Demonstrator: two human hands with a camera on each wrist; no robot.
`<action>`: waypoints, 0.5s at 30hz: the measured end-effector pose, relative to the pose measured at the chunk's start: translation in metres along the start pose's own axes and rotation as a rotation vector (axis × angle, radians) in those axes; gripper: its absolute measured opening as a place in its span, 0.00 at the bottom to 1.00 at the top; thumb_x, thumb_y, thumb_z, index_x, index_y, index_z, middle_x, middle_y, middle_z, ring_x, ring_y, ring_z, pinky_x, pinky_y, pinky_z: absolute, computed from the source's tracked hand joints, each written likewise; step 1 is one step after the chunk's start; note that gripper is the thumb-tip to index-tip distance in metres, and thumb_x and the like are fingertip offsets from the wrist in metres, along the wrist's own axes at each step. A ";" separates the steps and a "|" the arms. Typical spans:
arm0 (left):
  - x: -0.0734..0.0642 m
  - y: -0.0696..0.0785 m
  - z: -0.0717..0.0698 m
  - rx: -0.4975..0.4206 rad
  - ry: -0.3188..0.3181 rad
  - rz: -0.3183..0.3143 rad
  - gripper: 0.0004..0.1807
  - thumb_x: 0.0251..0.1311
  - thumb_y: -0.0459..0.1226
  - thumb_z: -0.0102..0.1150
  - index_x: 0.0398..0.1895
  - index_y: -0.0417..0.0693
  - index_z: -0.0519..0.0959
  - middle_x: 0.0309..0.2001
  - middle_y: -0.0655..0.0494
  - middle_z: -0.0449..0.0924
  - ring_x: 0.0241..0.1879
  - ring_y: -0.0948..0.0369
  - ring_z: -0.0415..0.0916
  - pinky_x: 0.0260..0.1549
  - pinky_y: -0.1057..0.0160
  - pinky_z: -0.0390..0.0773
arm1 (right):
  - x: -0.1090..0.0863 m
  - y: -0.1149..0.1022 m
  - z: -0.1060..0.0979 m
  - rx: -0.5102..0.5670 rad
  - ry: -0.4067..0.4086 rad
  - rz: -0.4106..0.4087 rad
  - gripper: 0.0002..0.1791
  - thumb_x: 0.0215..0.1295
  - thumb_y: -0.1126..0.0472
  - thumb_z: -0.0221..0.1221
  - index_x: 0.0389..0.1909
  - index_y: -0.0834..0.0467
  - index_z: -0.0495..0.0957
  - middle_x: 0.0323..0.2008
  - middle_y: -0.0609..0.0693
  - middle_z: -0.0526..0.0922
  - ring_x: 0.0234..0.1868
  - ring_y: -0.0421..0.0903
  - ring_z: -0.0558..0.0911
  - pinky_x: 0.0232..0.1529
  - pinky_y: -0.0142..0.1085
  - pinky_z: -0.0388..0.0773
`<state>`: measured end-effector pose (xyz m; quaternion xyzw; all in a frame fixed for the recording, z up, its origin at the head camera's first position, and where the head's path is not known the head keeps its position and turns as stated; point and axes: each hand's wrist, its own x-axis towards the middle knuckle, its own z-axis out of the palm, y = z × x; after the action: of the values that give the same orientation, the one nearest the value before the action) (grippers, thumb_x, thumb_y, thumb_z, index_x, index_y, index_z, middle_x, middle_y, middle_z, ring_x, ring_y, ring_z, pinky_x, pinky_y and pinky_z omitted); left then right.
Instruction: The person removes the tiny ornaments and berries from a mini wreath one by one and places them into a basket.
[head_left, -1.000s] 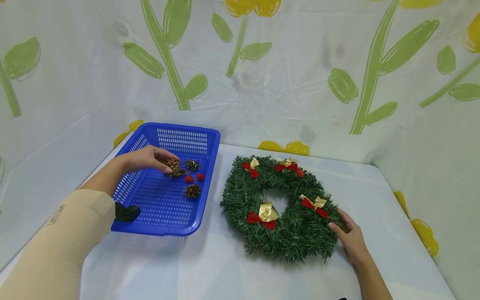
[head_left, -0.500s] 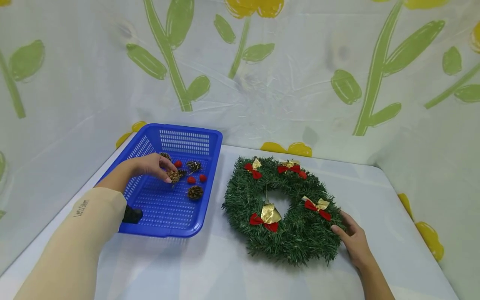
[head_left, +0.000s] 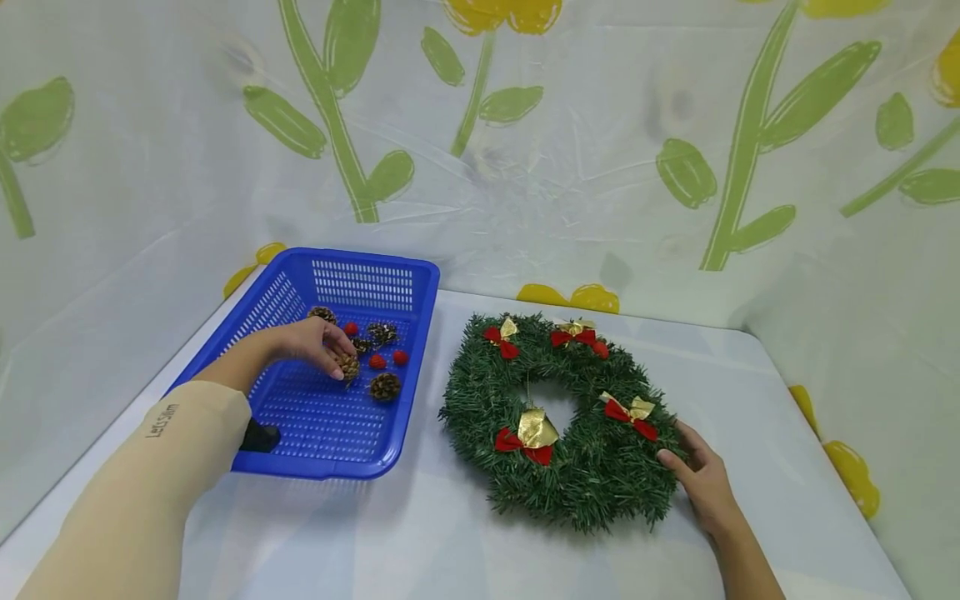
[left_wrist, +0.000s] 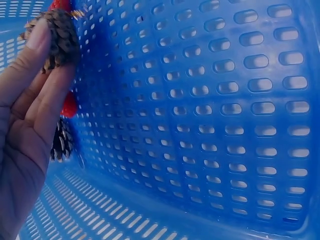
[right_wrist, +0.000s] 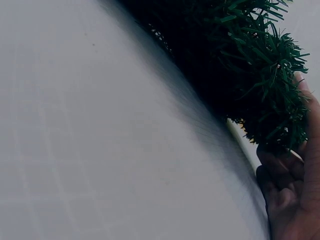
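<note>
Inside the blue plastic basket [head_left: 408, 417], my left hand [head_left: 309, 340] pinches a brown pine cone [left_wrist: 62, 39] between thumb and fingers. In the left wrist view the cone shows close up, with the perforated basket floor beyond it. My right hand [head_left: 708, 483] grips the right outer edge of a green artificial wreath [head_left: 592, 492], thumb on top. The right wrist view shows its other fingers [right_wrist: 280, 170] curled under the bristly edge. Several red bows with gold ribbon, such as the front bow [head_left: 536, 442], decorate the wreath.
More pine cones lie in the basket, one near the right wall [head_left: 385, 387], along with a few small red balls [head_left: 377, 362]. A white-covered table [head_left: 420, 533] bears basket and wreath. Behind stands a flower-printed curtain [head_left: 570, 208].
My left hand has moved slightly toward the front of the basket with the pine cone, uncovering a cone and a red ball farther back. The right hand and wreath have stayed in place.
</note>
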<state>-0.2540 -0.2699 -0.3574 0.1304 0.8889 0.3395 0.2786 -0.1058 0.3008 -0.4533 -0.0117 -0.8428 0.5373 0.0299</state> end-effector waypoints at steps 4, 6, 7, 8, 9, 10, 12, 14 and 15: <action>0.000 0.001 0.000 -0.028 -0.022 0.007 0.26 0.47 0.34 0.73 0.50 0.31 0.77 0.46 0.45 0.81 0.43 0.57 0.78 0.46 0.58 0.80 | 0.000 0.000 0.000 -0.006 0.001 0.009 0.34 0.70 0.64 0.52 0.71 0.70 0.49 0.69 0.72 0.51 0.64 0.49 0.59 0.44 0.11 0.59; 0.000 0.000 0.001 -0.053 -0.038 0.012 0.26 0.47 0.33 0.72 0.50 0.30 0.77 0.46 0.44 0.81 0.44 0.56 0.78 0.46 0.57 0.80 | 0.000 0.000 0.000 -0.004 0.001 0.012 0.34 0.70 0.64 0.52 0.71 0.70 0.49 0.69 0.72 0.52 0.64 0.50 0.59 0.44 0.11 0.59; 0.000 0.000 0.000 -0.067 -0.045 0.017 0.26 0.47 0.32 0.72 0.50 0.29 0.76 0.46 0.43 0.81 0.44 0.55 0.79 0.46 0.57 0.80 | 0.001 0.000 0.000 -0.004 0.001 0.008 0.34 0.70 0.64 0.52 0.70 0.70 0.49 0.69 0.71 0.52 0.63 0.46 0.60 0.44 0.11 0.59; 0.000 0.000 0.000 -0.079 -0.052 0.020 0.26 0.48 0.32 0.71 0.50 0.28 0.76 0.47 0.42 0.81 0.45 0.54 0.79 0.46 0.56 0.80 | 0.001 0.000 0.000 -0.003 0.002 0.003 0.34 0.70 0.65 0.52 0.70 0.70 0.49 0.68 0.70 0.53 0.62 0.42 0.61 0.44 0.11 0.59; 0.000 -0.001 0.000 -0.086 -0.057 0.023 0.26 0.48 0.31 0.71 0.50 0.28 0.76 0.47 0.42 0.81 0.45 0.54 0.79 0.47 0.56 0.80 | 0.001 0.000 0.000 -0.002 0.002 -0.002 0.34 0.70 0.65 0.52 0.70 0.71 0.49 0.68 0.70 0.54 0.60 0.35 0.61 0.44 0.11 0.59; -0.001 -0.001 0.000 -0.094 -0.062 0.028 0.26 0.48 0.31 0.71 0.50 0.27 0.76 0.47 0.41 0.81 0.46 0.53 0.79 0.47 0.56 0.80 | 0.001 0.000 0.001 0.000 0.003 -0.006 0.34 0.70 0.65 0.52 0.70 0.71 0.49 0.67 0.69 0.54 0.58 0.30 0.60 0.44 0.11 0.59; -0.001 -0.001 -0.001 -0.087 -0.063 0.031 0.26 0.48 0.32 0.71 0.50 0.28 0.76 0.47 0.42 0.81 0.45 0.54 0.79 0.47 0.56 0.80 | 0.001 0.001 0.001 0.004 0.006 -0.014 0.33 0.70 0.65 0.52 0.70 0.71 0.50 0.67 0.68 0.55 0.52 0.21 0.56 0.44 0.11 0.60; -0.001 0.001 -0.002 -0.079 -0.058 0.029 0.26 0.48 0.33 0.71 0.51 0.28 0.76 0.47 0.42 0.81 0.46 0.54 0.79 0.47 0.56 0.80 | 0.001 0.001 0.001 0.008 0.006 -0.019 0.33 0.70 0.65 0.52 0.70 0.71 0.50 0.67 0.69 0.54 0.52 0.20 0.56 0.44 0.11 0.60; -0.002 0.002 -0.003 -0.081 -0.053 0.031 0.27 0.48 0.33 0.71 0.51 0.29 0.75 0.47 0.42 0.81 0.46 0.54 0.79 0.48 0.56 0.79 | 0.001 0.002 0.001 0.010 0.005 -0.019 0.33 0.70 0.65 0.52 0.70 0.71 0.50 0.67 0.69 0.54 0.53 0.20 0.57 0.45 0.11 0.60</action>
<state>-0.2545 -0.2707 -0.3535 0.1415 0.8647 0.3757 0.3018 -0.1068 0.3004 -0.4552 -0.0049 -0.8402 0.5410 0.0373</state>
